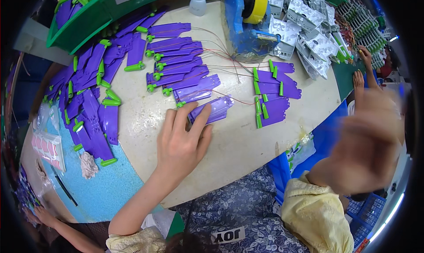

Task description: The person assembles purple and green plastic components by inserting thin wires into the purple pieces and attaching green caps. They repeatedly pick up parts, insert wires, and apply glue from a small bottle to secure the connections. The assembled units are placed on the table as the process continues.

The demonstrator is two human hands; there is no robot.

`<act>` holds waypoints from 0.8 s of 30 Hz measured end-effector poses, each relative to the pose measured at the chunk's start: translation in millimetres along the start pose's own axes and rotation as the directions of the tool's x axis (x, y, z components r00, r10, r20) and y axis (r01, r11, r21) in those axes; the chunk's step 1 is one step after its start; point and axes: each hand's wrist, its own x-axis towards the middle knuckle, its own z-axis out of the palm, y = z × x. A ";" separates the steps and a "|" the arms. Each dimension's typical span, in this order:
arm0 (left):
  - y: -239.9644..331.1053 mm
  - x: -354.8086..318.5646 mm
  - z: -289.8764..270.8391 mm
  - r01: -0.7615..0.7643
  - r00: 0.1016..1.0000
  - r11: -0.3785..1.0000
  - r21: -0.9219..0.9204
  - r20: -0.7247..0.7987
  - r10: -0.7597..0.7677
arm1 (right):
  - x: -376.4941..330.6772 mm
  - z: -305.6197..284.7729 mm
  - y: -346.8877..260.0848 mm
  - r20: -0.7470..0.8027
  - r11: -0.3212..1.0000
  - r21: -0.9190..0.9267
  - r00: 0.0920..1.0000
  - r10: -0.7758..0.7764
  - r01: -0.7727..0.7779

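My left hand is palm down over the table, fingers spread. Its fingertips touch the near end of a purple plastic piece, whose underside is hidden. Beyond it lies a row of purple panels with green knobbed ends, thin red and grey wires trailing rightward from them. To the right is a group of purple panels with slim green tips. My right hand is raised at the right, away from the table and smeared by motion; its fingers and anything in them cannot be made out.
A heap of purple-green parts covers the left side, partly on a blue mat. Behind stand a green bin, a squeeze bottle, a blue tape dispenser and grey plastic housings. Other people's hands show at both sides.
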 end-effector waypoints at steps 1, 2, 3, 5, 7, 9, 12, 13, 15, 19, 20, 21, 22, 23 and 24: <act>-3.0 -4.6 1.8 0.038 0.999 0.996 -0.075 -0.005 -0.038 | -3.8 27.5 3.0 0.253 0.998 -0.061 0.968 -0.002 0.018; -4.3 -4.7 4.2 0.025 1.000 0.989 -0.147 -0.005 -0.026 | -6.6 51.2 2.5 0.489 0.988 -0.141 0.872 0.011 0.066; -5.2 -4.2 4.9 0.017 1.000 0.976 -0.217 -0.008 -0.020 | -28.6 70.2 22.9 0.519 0.989 -0.147 0.852 0.070 0.008; -10.1 -3.7 6.1 -0.026 0.999 0.959 -0.282 -0.044 0.013 | -44.6 90.6 38.4 0.592 0.989 -0.135 0.795 0.133 -0.065; -12.6 -5.1 8.8 -0.011 0.999 0.933 -0.360 -0.034 -0.002 | -45.2 99.6 42.8 0.665 0.990 -0.098 0.734 0.138 -0.098; -12.4 -4.5 6.9 0.035 0.999 0.907 -0.420 -0.017 -0.046 | -31.1 107.2 51.9 0.686 0.978 -0.071 0.702 0.192 -0.198; -15.0 -5.6 7.8 0.116 0.992 0.861 -0.495 0.014 -0.125 | -30.0 108.5 52.6 0.695 0.946 -0.032 0.673 0.253 -0.322; -15.5 -5.5 8.1 0.110 0.992 0.863 -0.494 0.006 -0.123 | -34.9 102.1 49.7 0.706 0.934 -0.034 0.653 0.274 -0.355; -15.5 -8.4 9.6 0.110 0.992 0.863 -0.493 -0.005 -0.129 | -40.3 91.6 38.4 0.747 0.879 -0.109 0.545 0.381 -0.464; -14.4 -6.2 8.6 0.137 0.989 0.866 -0.481 0.018 -0.147 | -48.8 91.5 38.7 0.695 0.947 -0.084 0.663 0.278 -0.309; -14.4 -6.2 8.5 0.141 0.988 0.870 -0.472 0.018 -0.150 | -45.9 90.7 38.4 0.686 0.941 -0.087 0.665 0.294 -0.326; -14.3 -6.2 8.3 0.144 0.988 0.874 -0.464 0.019 -0.153 | -44.3 90.2 38.1 0.677 0.935 -0.091 0.667 0.310 -0.343; -14.5 -6.1 7.8 0.143 0.988 0.875 -0.462 0.015 -0.153 | -45.4 90.2 38.3 0.687 0.935 -0.092 0.658 0.309 -0.343; -14.4 -6.0 7.9 0.144 0.988 0.876 -0.461 0.013 -0.156 | -47.8 89.9 39.4 0.699 0.934 -0.093 0.646 0.307 -0.344; -14.1 -5.8 8.1 0.145 0.987 0.876 -0.460 0.010 -0.158 | -49.3 89.4 40.2 0.710 0.934 -0.095 0.634 0.306 -0.345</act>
